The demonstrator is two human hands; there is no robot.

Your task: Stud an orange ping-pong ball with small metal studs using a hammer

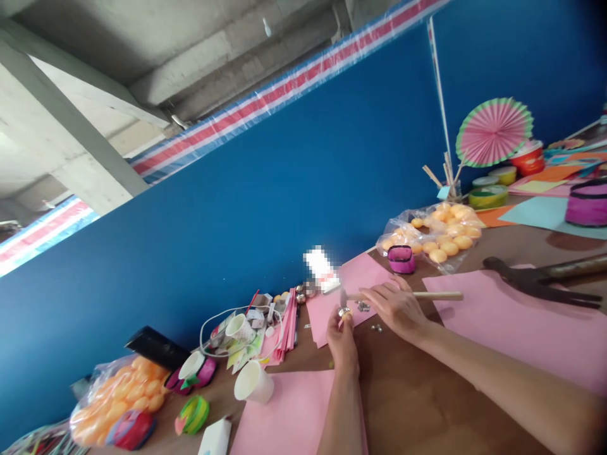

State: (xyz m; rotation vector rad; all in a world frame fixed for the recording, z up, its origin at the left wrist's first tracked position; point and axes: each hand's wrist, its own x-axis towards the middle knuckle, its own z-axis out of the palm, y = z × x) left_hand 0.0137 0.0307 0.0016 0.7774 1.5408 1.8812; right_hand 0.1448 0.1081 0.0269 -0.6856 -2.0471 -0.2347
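My left hand is closed on a small round thing, silvery on top and yellowish below. Held in my right hand is a small hammer with a pale wooden handle, which sticks out to the right past the fingers. Its dark head is just above the round thing; whether they touch I cannot tell. Small shiny metal bits lie on a pink sheet between the hands, and a few more lie on the brown table.
A claw hammer lies at right on another pink sheet. Bags of orange balls stand at the back and at far left. At left are a paper cup and a tape roll. A blue partition rises behind.
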